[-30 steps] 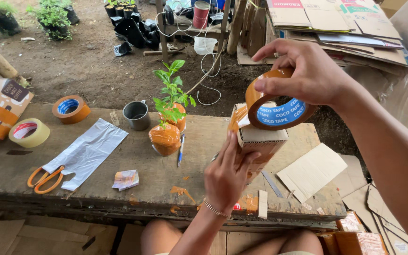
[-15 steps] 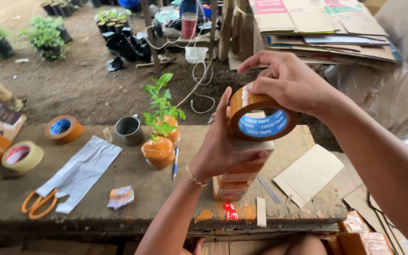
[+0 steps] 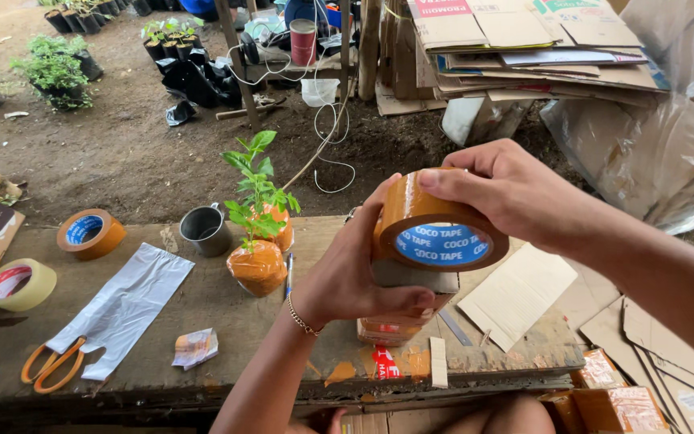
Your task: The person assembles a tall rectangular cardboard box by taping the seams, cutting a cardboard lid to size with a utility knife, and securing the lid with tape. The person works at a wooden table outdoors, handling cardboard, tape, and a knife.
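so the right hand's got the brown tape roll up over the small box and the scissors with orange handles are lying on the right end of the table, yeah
Not quite. The head view shows the scissors at the left end of the table, beside the grey plastic sheet. The right hand does hold the brown tape roll over the small box.

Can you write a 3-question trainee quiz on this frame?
1. True or false: the right hand grips the brown tape roll from above.
2. What lies nearest the scissors? A) metal cup B) clear plastic bag C) cardboard stack
3. What does the left hand press on?

Key:
1. True.
2. B: the bag touches them; the cup stands farther back.
3. The small box on the bench, under the roll.
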`<state>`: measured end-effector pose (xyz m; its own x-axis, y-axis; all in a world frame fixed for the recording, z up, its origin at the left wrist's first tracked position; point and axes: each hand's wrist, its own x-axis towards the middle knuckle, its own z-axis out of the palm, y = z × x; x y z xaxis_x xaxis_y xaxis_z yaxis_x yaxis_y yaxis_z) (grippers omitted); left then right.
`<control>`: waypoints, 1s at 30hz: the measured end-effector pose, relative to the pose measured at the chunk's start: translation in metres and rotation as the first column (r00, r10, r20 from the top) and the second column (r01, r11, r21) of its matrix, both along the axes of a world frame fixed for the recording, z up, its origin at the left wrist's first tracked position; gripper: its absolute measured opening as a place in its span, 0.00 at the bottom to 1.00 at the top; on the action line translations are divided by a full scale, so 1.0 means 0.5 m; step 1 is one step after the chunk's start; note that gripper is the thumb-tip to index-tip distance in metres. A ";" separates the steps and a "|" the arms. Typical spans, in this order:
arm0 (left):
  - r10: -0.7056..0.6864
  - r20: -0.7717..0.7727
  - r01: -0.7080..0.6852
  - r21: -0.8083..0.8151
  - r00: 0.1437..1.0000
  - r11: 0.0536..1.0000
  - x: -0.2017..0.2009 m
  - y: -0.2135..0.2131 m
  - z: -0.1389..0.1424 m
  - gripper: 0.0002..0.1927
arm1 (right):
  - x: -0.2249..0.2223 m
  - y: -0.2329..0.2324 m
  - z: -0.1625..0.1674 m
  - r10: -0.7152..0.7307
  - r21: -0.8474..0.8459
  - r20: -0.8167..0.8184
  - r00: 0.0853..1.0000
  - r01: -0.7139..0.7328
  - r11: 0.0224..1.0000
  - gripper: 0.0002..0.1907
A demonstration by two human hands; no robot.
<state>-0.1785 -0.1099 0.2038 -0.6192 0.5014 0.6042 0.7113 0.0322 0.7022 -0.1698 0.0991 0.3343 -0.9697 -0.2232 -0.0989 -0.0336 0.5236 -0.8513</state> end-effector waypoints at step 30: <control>0.082 -0.197 -0.173 -0.507 0.977 0.845 -0.034 0.040 0.106 0.80 | -0.006 0.067 -0.004 -0.131 0.108 0.065 0.989 0.124 0.986 0.23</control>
<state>-0.1953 -0.0901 0.2567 -0.6167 0.6922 0.3749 0.7767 0.4572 0.4333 -0.1728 0.1326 0.3322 -0.9792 -0.0830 -0.1850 0.0979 0.6052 -0.7900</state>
